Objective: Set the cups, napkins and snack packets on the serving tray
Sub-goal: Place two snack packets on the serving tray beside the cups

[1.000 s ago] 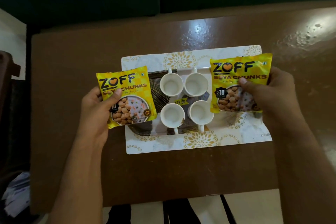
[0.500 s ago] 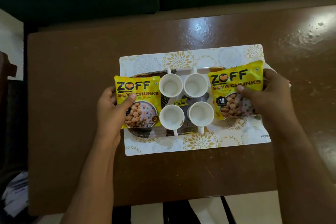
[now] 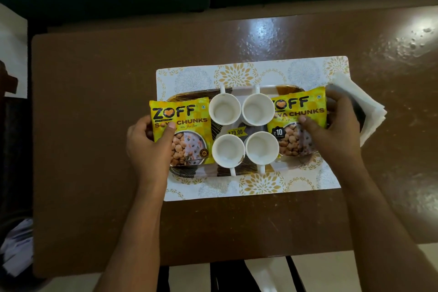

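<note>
Both packets have come inward & down since 1 s ago, now flanking the four white cups (image 3: 244, 131) on the tray (image 3: 194, 172). Left hand (image 3: 149, 147) pinches left packet (image 3: 181, 134) at its outer edge, thumb on top; right hand (image 3: 331, 130) likewise grips right packet (image 3: 296, 123). Pouches look light, crinkly, prob slippery; best held by edge seams. Napkins (image 3: 360, 106) sit beside tray's right end.

1. Dim overall; far edge and corners near black.
2. Overhead light gives two glare patches on the glossy surface (image 3: 94, 125), beyond the hands (image 3: 149, 142) and far off to their right.
3. Packet (image 3: 181, 134) print between the hands is sharp.
4. Wide-angle bowing at the edges; forearms dark and soft near the camera.
</note>
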The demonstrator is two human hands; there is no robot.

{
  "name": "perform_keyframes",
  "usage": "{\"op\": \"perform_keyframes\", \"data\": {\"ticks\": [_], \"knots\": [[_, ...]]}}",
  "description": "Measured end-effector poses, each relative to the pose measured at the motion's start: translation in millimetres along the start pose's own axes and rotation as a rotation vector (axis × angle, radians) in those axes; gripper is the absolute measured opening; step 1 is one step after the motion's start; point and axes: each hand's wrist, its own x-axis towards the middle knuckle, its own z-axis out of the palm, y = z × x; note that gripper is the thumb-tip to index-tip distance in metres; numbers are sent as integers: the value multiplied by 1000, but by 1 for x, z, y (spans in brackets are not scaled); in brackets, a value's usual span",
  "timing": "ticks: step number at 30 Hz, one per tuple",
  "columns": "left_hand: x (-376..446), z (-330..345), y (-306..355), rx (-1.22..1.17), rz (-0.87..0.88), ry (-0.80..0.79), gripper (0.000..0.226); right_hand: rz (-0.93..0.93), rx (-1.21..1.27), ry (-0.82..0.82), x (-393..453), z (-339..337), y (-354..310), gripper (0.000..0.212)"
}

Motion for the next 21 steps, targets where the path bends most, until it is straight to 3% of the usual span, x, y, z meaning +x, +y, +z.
{"op": "perform_keyframes", "data": {"ticks": [3, 8, 11, 21], "knots": [[-2, 0, 2, -5, -29, 9, 22, -84, -182, 77, -5, 9, 0, 68], [-3, 2, 2, -53, -113, -5, 21, -147, -337, 174, -14, 26, 9, 54], [-2, 2, -2, -39, -114, -8, 28, -135, -340, 189, -16, 31, 11, 53], [-2, 5, -9, -58, -147, -5, 19, -137, -239, 261, -12, 46, 15, 50]]}}
